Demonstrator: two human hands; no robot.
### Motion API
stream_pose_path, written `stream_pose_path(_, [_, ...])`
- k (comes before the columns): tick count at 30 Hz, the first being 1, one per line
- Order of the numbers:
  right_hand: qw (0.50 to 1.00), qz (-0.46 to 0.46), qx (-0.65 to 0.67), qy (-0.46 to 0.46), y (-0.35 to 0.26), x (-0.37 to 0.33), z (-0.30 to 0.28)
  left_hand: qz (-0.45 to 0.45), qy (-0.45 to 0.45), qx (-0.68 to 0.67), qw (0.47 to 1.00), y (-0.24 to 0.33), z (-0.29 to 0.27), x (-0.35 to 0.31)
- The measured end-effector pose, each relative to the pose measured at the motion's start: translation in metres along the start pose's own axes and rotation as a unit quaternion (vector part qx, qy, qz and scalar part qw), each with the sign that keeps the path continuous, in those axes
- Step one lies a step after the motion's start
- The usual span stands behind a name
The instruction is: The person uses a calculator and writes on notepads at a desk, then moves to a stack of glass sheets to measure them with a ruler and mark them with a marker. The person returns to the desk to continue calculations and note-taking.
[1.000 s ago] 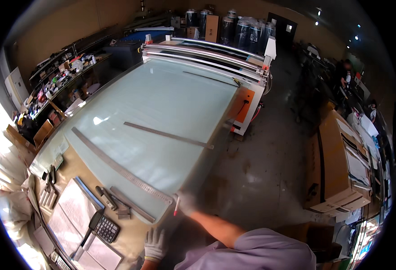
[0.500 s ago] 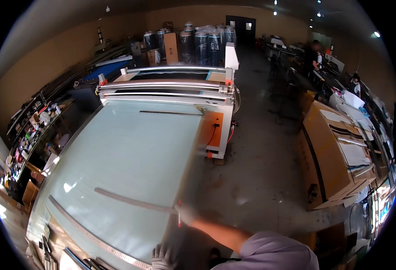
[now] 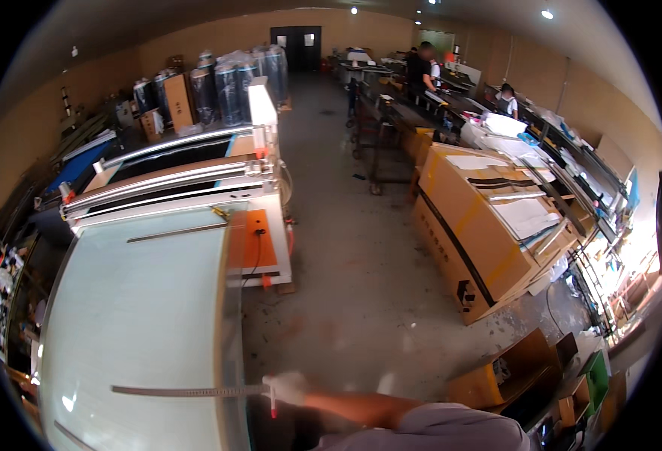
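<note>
We can see only our right hand [image 3: 289,388], in a pale glove, near the lower edge of the view; our left hand is out of sight, so we cannot tell its state. Glare and blur wash out the right hand's separate fingers, but it is closed on a slim red-and-white pen [image 3: 273,408], which stands nearly upright at the fingertips with its red end down.

The long metal ruler [image 3: 188,391] lies to the left of that hand, running crosswise over the pale green counter [image 3: 135,308] and jutting past its right edge. Its right end meets the pen and the fingertips; we cannot tell whether the fingers grip it too, and its markings are too small for us to read.

A second strip [image 3: 74,436] is cut off at the lower left, so we see just one end of it. Our grey-lilac sleeve [image 3: 443,428] runs out of the picture at the bottom. Far ahead on the counter, a thin dark bar [image 3: 177,232] lies near the roller machine [image 3: 173,184].
</note>
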State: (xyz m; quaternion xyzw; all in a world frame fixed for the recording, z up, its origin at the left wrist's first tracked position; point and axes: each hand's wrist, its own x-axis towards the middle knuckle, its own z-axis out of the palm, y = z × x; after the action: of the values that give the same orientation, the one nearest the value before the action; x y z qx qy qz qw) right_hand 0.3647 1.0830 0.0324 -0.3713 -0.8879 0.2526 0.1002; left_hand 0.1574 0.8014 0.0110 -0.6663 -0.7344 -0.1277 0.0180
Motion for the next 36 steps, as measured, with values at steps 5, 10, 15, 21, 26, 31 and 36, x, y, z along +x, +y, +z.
stream_pose_path(5, [0.992,0.106,-0.004,0.069,0.122,0.008,-0.107,0.013,-0.021,0.001,1.000,0.010,0.025,0.095])
stream_pose_path(10, [0.914,0.195,0.053,0.352,0.278,0.036,-0.125,0.033,-0.049,-0.012,0.998,0.024,0.055,0.222])
stream_pose_path(15, [0.777,0.266,0.300,0.486,0.353,0.074,-0.224,0.107,-0.060,-0.055,0.991,0.071,0.101,0.411])
stream_pose_path(21, [0.756,0.325,0.333,0.460,0.444,0.129,-0.329,0.276,-0.052,-0.191,0.941,0.263,0.191,0.755])
stream_pose_path(26, [0.813,0.275,0.192,0.476,0.580,0.186,-0.408,0.312,-0.181,-0.367,0.858,0.492,0.147,0.935])
stream_pose_path(31, [0.812,0.170,0.276,0.486,0.707,0.284,-0.455,0.233,-0.245,-0.395,0.855,0.571,0.171,1.066])
stream_pose_path(36, [0.949,0.136,0.017,0.282,0.819,0.401,-0.508,0.259,-0.109,-0.403,0.871,0.547,0.230,1.207])
